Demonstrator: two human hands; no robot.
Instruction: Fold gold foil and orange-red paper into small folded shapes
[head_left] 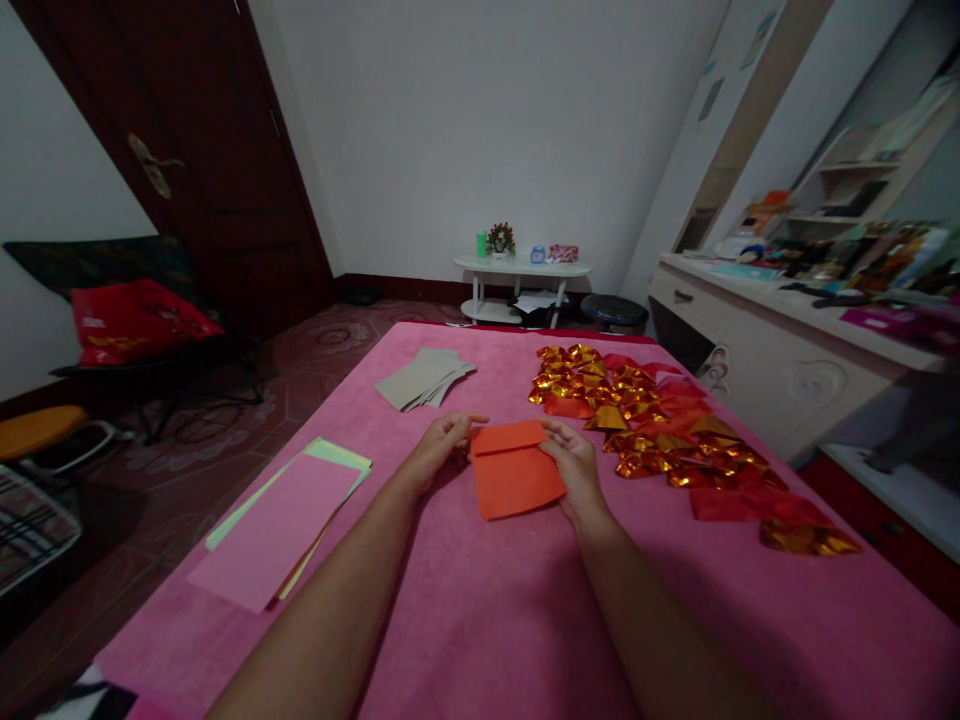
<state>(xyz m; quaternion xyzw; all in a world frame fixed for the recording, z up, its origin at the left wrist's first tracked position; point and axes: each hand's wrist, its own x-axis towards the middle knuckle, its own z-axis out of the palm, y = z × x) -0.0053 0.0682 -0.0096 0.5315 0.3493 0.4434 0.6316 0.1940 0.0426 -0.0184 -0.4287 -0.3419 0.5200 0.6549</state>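
Note:
An orange sheet of paper (517, 482) with its far edge folded over as a flap is held just above the pink cloth. My right hand (574, 460) pinches its right edge, thumb on top near the flap. At the upper left corner my left hand (448, 440) is closed with the index finger stretched along the paper's edge; its other fingers curl under and are partly hidden. Beyond my left hand lies a fanned stack of grey paper (424, 380). Right of my right hand sit many folded gold and red foil pieces (637, 400).
Pink, green and yellow sheets (281, 530) lie at the left on the pink-covered table (480, 640). A dresser (787, 330) stands at the right, a small white table (525, 265) by the far wall. A chair with a red bag (142, 320) is at the left.

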